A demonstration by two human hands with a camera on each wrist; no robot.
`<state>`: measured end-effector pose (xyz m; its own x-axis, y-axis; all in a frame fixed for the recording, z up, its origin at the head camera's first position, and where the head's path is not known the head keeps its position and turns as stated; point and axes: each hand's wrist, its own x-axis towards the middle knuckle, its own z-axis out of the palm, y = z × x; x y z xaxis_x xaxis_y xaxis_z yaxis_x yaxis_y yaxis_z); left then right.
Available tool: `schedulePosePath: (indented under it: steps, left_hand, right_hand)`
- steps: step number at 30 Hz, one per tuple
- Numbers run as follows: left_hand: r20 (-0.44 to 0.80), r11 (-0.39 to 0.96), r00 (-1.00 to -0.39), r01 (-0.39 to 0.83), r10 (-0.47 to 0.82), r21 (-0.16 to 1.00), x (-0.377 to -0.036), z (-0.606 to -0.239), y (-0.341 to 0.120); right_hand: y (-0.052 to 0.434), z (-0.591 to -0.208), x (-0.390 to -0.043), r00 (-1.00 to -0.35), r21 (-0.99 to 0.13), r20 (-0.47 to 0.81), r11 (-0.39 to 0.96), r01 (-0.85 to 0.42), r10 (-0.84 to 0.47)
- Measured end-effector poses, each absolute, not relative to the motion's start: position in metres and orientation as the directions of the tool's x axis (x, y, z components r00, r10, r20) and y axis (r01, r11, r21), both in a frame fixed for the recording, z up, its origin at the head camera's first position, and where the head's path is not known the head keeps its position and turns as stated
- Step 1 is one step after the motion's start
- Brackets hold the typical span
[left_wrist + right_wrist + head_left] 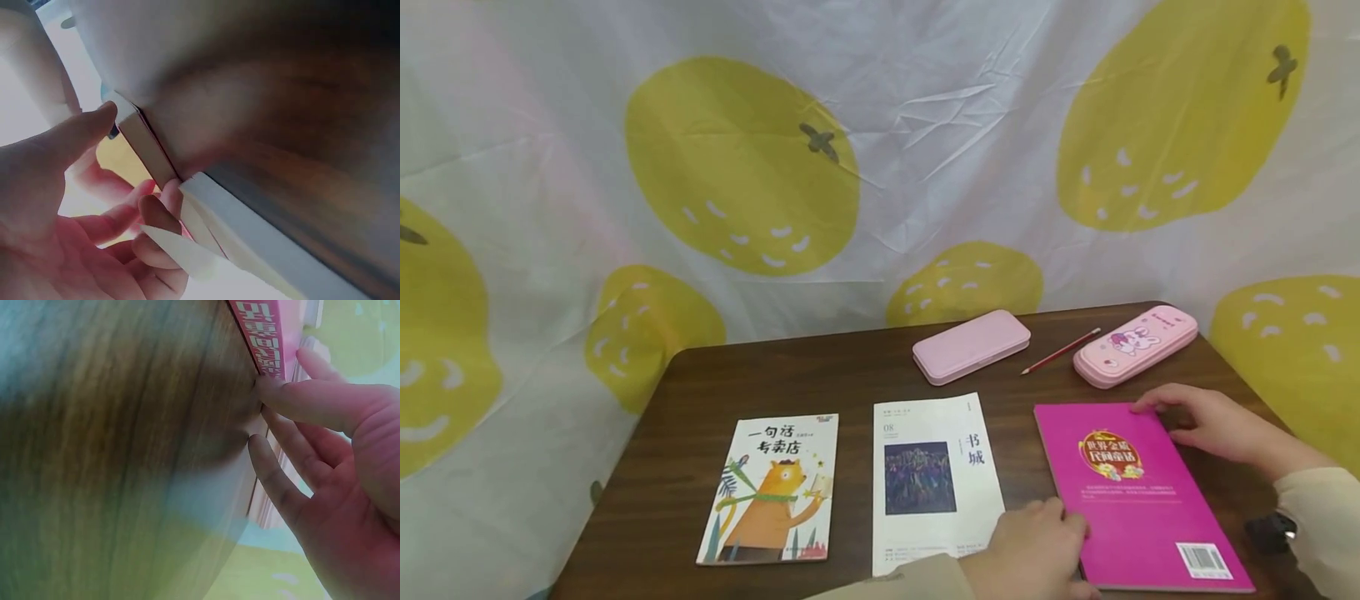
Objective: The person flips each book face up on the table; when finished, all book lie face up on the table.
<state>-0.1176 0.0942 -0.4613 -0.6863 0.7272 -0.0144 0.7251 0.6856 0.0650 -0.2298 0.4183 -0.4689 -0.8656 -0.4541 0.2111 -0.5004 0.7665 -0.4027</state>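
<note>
From afar I log a magenta, rectangular paper book (1120, 525) flat on the dark-brown wooden table (655, 467), right of a white paper book (928, 487), left hand (1033, 550) and right hand (1206, 423), each grip apart, touching opposite edges, likely to steady it evenly.

In your head view, a dark wood-grain table (647, 442) spans the lower frame. You have an animal-cover book (767, 492), a white book (925, 500) and a magenta book (1138, 508) left to right; above, right of centre, a plain pink case (972, 343), red pencil (1061, 351) and rabbit-print case (1137, 343).
</note>
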Motion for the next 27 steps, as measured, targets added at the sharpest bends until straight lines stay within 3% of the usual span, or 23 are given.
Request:
schedulePosePath:
  steps: [10, 17, 27]
  left_hand:
    - [0.001, 0.69, -0.691, 0.723, 0.723, 0.033, -0.115, -0.459, 0.1]
    - [-0.011, 0.696, -0.696, 0.717, 0.718, 0.042, -0.113, -0.458, 0.096]
    - [0.015, 0.765, -0.764, 0.644, 0.644, -0.026, -0.108, -0.456, 0.092]
  right_hand:
    - [0.429, -0.476, -0.24, -0.86, -0.468, 0.269, 0.722, -0.51, -0.433]
    - [0.436, -0.477, -0.241, -0.791, -0.437, 0.348, 0.659, -0.612, -0.504]
    - [0.444, -0.463, -0.238, -0.808, -0.649, 0.167, 0.554, -0.521, -0.565]
